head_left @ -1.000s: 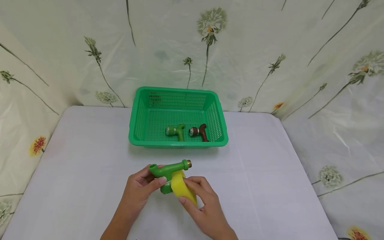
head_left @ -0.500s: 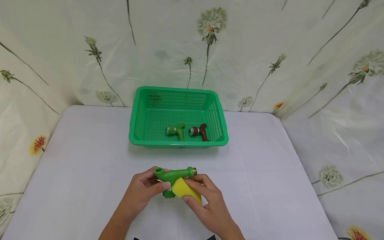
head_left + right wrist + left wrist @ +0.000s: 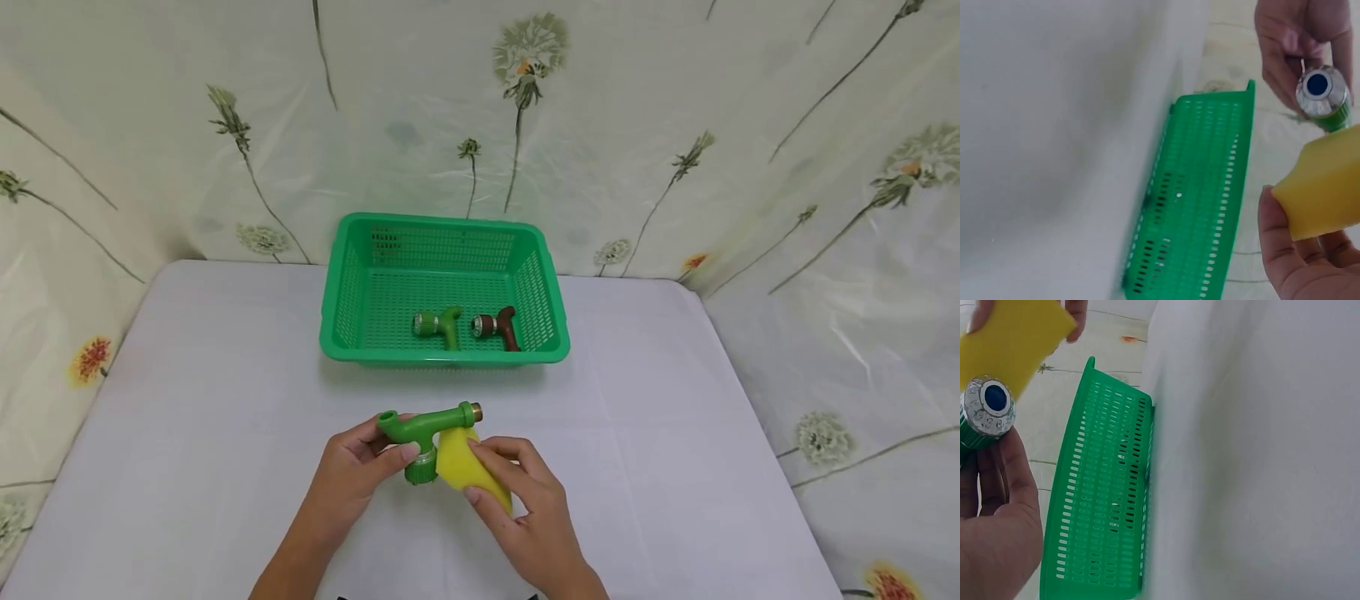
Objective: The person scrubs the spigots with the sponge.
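My left hand (image 3: pixel 351 471) grips a green plastic tap (image 3: pixel 427 426) with a brass threaded end pointing right. Its ribbed green knob hangs downward, and in the left wrist view the knob's silver cap (image 3: pixel 990 407) with a blue centre shows. A yellow sponge (image 3: pixel 463 467) is pinched between the thumb and fingers of my right hand (image 3: pixel 531 508). In the head view the sponge lies right against the tap, under its pipe and beside the knob. From the right wrist, the sponge (image 3: pixel 1325 184) appears just below the silver cap (image 3: pixel 1322 90).
Behind the hands stands a green mesh basket (image 3: pixel 444 358). Inside it lie a lighter green tap (image 3: pixel 438 323) and a dark red tap (image 3: pixel 497 327). A white cloth covers the table (image 3: pixel 225 383), and a flower-patterned sheet (image 3: pixel 405 100) hangs around its back and sides.
The tap dipped slightly to the right, then rose and moved back left. The sponge has shifted a little right on the tap, exposing more of the knob. Both hands keep their holds.
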{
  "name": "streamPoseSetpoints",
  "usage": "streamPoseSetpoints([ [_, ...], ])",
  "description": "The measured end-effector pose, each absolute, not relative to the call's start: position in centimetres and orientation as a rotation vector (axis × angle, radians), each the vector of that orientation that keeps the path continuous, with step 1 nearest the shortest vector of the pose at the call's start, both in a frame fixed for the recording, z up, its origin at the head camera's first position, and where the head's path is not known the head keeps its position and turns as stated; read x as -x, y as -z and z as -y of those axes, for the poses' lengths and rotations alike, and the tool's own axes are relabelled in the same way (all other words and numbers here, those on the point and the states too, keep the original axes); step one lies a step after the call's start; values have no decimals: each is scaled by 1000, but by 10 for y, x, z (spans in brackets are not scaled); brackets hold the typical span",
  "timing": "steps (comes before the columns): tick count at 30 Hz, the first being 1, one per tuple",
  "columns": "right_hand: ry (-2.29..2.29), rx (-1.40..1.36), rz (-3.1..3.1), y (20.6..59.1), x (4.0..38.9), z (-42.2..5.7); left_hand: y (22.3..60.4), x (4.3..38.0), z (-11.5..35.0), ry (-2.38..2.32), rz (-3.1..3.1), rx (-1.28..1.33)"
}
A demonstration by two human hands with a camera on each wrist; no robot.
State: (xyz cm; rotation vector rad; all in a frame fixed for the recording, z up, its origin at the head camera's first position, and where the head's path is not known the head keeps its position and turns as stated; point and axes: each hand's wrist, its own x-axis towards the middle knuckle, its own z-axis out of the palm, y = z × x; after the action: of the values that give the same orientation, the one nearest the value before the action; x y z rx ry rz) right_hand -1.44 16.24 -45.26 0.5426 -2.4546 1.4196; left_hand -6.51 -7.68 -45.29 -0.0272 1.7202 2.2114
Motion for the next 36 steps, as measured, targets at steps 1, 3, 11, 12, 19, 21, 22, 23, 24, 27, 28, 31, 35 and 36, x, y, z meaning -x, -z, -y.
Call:
streamPoseSetpoints([
  [1, -1434, -552, 2440, 452, 14, -161, 453, 65, 77, -2215, -1713, 28],
  [3, -1457, -554, 2427, 452, 15, -159, 453, 64, 76, -2218, -1697, 12],
  [11, -1368, -384, 2546, 467, 19, -160, 449, 62, 75, -2217, -1708, 8],
  [12, -1356, -369, 2550, 468, 19, -161, 448, 62, 76, -2223, -1714, 19],
  [19, -1395, -294, 2473, 457, 15, -159, 443, 64, 73, -2277, -1727, 101],
  [21, -1426, -307, 2453, 453, 13, -154, 442, 63, 71, -2281, -1721, 120],
  [22, -1442, -319, 2448, 452, 12, -150, 442, 63, 71, -2282, -1713, 127],
  [23, -1463, -329, 2446, 452, 11, -147, 442, 62, 70, -2281, -1709, 129],
  [24, -1484, -336, 2447, 452, 11, -144, 442, 62, 70, -2280, -1709, 126],
  [27, -1540, -322, 2460, 458, 11, -137, 441, 61, 70, -2274, -1725, 133],
  [28, -1552, -308, 2471, 460, 11, -135, 440, 61, 71, -2281, -1722, 137],
  [31, -1543, -234, 2536, 468, 15, -137, 440, 61, 73, -2310, -1711, 139],
  [35, -1563, -109, 2590, 470, 17, -144, 441, 62, 74, -2330, -1690, 100],
  [36, -1587, -91, 2573, 468, 16, -145, 441, 62, 74, -2328, -1692, 96],
])
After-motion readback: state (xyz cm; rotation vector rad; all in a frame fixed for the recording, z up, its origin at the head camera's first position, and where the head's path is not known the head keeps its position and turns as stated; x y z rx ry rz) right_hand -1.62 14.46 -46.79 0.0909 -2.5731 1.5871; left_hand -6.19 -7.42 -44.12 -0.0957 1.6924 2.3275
